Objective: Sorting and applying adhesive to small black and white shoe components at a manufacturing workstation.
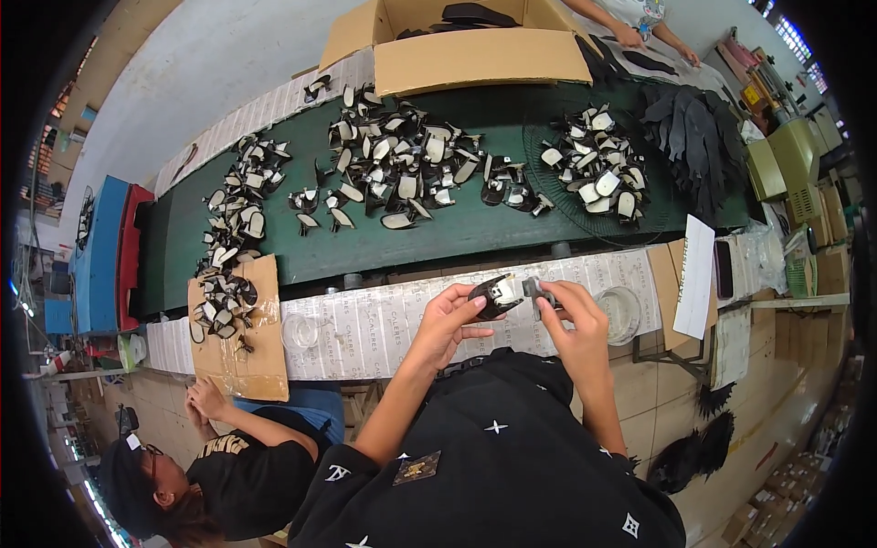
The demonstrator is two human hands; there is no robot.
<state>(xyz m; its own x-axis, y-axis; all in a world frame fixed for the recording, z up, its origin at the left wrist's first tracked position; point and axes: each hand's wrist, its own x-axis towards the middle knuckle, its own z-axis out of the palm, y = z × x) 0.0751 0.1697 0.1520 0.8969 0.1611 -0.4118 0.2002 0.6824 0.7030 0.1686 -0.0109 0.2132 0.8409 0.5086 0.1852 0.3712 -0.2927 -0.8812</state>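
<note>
My left hand (451, 320) grips a black-and-white shoe heel (498, 294) between thumb and fingers, its pale face turned upward. My right hand (574, 313) pinches a small grey block-like piece (533, 290), held up against or very close to the right end of the heel; I cannot tell whether they touch. Both hands are above the near edge of a bench strip covered in printed paper (402, 320). Beyond it, a pile of similar heels (402, 155) lies on a green conveyor belt (365, 247).
Two clear round dishes (300, 331) flank my hands. More heels cover a cardboard sheet (265, 365) at left, beside a seated co-worker (265, 466). A round wire guard (548, 205) holds heels. Black strips (694, 137), a cardboard box (484, 64) and another person's hand (628, 36) are at the back.
</note>
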